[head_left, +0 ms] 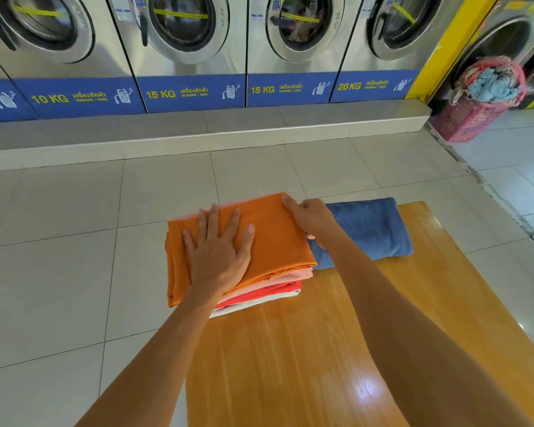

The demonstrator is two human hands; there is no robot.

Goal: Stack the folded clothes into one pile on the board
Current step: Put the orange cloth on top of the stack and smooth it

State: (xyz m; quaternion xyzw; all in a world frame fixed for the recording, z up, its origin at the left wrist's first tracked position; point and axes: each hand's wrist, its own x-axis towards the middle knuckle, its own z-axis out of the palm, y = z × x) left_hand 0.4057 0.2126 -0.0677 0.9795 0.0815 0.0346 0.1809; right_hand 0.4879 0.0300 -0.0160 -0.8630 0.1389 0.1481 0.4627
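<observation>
Wooden tabletop (321, 349), near. On its far left end, a pile of folded clothes (259, 291): white, red, pink, with an orange cloth (272, 238) on top. Left hand (218, 254) flat on the orange, fingers straight and spread. Right hand (309, 218) pinches its far right corner. Folded blue towel (370, 229) touching the pile's right side. Far right: pink laundry basket (475, 115).

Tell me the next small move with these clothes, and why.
Probably let go of the orange cloth and reach for the blue towel. The left hand lies flat on the pile, the right hand pinches the orange cloth's far corner, and the towel lies beside the pile on the board, not yet stacked.
</observation>
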